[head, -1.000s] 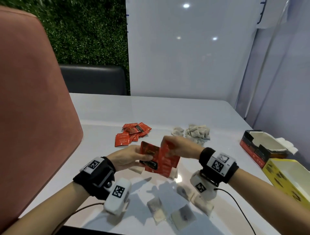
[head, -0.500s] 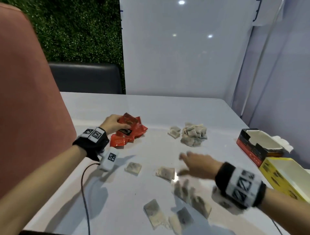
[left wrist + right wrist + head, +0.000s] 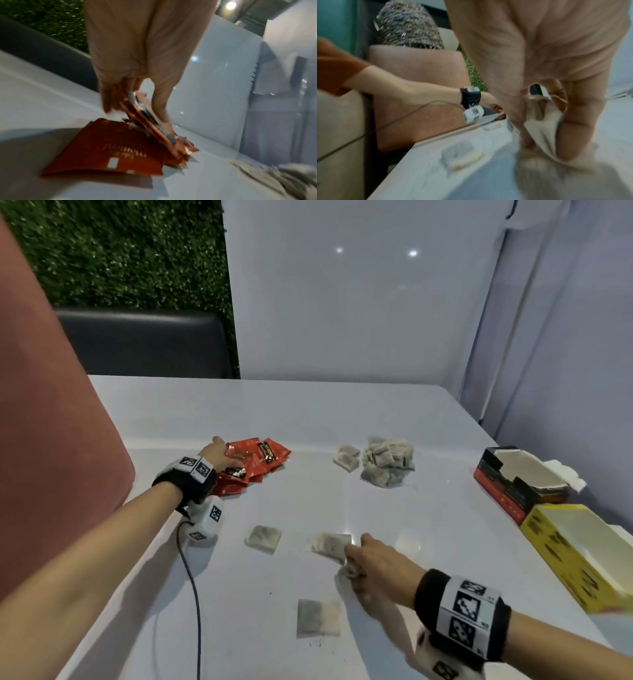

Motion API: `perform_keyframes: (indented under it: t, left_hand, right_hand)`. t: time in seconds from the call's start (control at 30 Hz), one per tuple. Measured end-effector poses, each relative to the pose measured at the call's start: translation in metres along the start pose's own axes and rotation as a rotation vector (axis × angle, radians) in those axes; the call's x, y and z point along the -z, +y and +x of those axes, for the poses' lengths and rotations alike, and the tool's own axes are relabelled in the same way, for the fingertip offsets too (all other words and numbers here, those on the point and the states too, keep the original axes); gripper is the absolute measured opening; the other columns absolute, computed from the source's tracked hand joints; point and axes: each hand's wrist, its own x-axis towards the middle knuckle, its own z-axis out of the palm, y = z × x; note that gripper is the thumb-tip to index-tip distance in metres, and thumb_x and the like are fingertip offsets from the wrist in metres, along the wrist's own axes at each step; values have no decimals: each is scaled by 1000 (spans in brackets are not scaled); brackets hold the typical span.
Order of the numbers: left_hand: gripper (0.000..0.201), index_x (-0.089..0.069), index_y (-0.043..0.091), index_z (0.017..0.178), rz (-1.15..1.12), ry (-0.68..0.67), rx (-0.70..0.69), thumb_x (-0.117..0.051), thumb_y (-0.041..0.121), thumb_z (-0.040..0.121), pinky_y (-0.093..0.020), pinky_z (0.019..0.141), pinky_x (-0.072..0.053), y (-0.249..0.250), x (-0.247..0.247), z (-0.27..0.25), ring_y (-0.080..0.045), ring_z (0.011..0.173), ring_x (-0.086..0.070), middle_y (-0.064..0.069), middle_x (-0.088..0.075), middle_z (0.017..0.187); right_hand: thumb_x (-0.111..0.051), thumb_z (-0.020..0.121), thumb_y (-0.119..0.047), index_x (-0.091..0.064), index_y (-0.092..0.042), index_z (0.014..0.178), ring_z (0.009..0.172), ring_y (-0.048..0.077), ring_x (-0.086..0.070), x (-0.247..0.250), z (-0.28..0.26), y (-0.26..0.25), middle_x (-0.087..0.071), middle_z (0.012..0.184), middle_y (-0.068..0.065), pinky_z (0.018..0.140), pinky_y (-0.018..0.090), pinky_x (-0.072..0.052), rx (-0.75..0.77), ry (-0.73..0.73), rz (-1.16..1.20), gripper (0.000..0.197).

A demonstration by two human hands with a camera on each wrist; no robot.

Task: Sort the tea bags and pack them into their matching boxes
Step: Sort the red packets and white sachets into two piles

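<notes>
My left hand (image 3: 224, 457) is at the far left over the pile of red sachets (image 3: 263, 463). In the left wrist view its fingers and thumb pinch a few red sachets (image 3: 145, 119), which stand edge-down on the pile (image 3: 120, 147). My right hand (image 3: 354, 556) is low over the near middle of the table and grips pale tea bags (image 3: 542, 129) in its curled fingers. It touches a loose pale bag (image 3: 330, 543). Other loose pale bags (image 3: 263, 538) (image 3: 318, 617) lie nearby. A heap of pale tea bags (image 3: 387, 462) sits further back.
An open red-and-black box (image 3: 507, 487) and an open yellow box (image 3: 565, 556) stand at the table's right edge. A pink chair back (image 3: 51, 440) rises at the left. My left wrist's cable (image 3: 195, 594) trails across the white table (image 3: 342, 412).
My left hand carried the red sachets to the red pile and has lowered them onto it. My right hand went to the loose pale bags, first open, and now grips some.
</notes>
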Motion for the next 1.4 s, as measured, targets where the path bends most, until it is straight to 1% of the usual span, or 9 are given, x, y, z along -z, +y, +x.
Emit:
perform_keyframes:
  t: [0.17, 0.37, 0.47, 0.63, 0.87, 1.0, 1.07, 1.2, 1.4]
  left_hand:
    - [86, -25, 6, 141, 223, 178, -224, -54, 60, 81, -50, 103, -32, 14, -6, -64, -35, 130, -29, -20, -32, 142]
    - [148, -6, 4, 145, 269, -502, -196, -28, 102, 36, -52, 113, -19, 24, -70, -188, -40, 141, -11, -25, -8, 152]
    - [135, 19, 12, 146, 343, -460, -199, -57, 81, 59, -60, 112, -14, 34, -88, -202, -39, 143, 12, -22, 19, 153]
    - [76, -37, 9, 124, 322, -291, -310, -73, 50, 71, -45, 97, -36, 57, -95, -203, -35, 123, -27, -16, -26, 133]
    - [23, -55, 5, 107, 259, -311, -391, -59, 6, 84, -34, 83, -42, 69, -95, -197, -34, 106, -51, -17, -45, 121]
    - [17, -65, 4, 99, 240, -343, -489, -61, 10, 83, -21, 75, -39, 67, -88, -189, -24, 101, -59, -10, -66, 106]
    - [6, -66, 13, 87, 161, -381, -484, -67, 16, 81, -19, 74, -41, 65, -82, -179, -15, 90, -59, -2, -65, 92]
    - [18, -58, 28, 68, -2, -458, -506, -71, 21, 79, -19, 73, -46, 79, -67, -169, -10, 79, -60, 8, -64, 80]
    - [15, -60, 25, 71, -99, -305, -656, -71, 20, 79, -20, 74, -45, 149, -34, -129, -5, 72, -57, 8, -64, 80]
  right_hand:
    - [-54, 85, -6, -52, -11, 98, 76, 24, -41, 35, 20, 3, -32, 84, 0, 63, 28, -29, 40, -14, -37, 14]
    - [-59, 83, -8, -56, -10, 99, 94, 31, -53, 44, 45, -1, -41, 104, 8, 70, 27, -38, 24, -122, -57, 16]
    - [-58, 84, -9, -55, -5, 110, 105, 34, -54, 29, 52, -7, -44, 119, 14, 77, 31, -40, 53, -163, -125, 27]
    - [-50, 86, -2, -52, -6, 116, 107, 35, -52, 14, 53, -6, -46, 119, 15, 75, 34, -39, 66, -98, -151, 31]
    - [-68, 75, -18, -43, -16, 77, 83, 22, -48, 12, 43, 10, -58, 97, 11, 68, 26, -36, -3, -66, 29, 26]
    - [-71, 76, -17, -54, -15, 86, 83, 20, -55, 21, 27, 33, -60, 90, 4, 58, 23, -40, -25, -19, 315, 20]
    - [-73, 77, -20, -63, -18, 94, 85, 19, -61, 27, 17, 49, -66, 94, 4, 67, 22, -48, -31, -1, 539, 20]
    - [-72, 78, -17, -65, -9, 106, 89, 29, -66, 38, 5, 70, -70, 102, 19, 80, 42, -51, -6, 12, 917, 30]
    - [-68, 81, -2, -63, 2, 106, 76, 23, -65, 93, 20, 85, -67, 87, 11, 61, 28, -55, 9, 266, 982, 25]
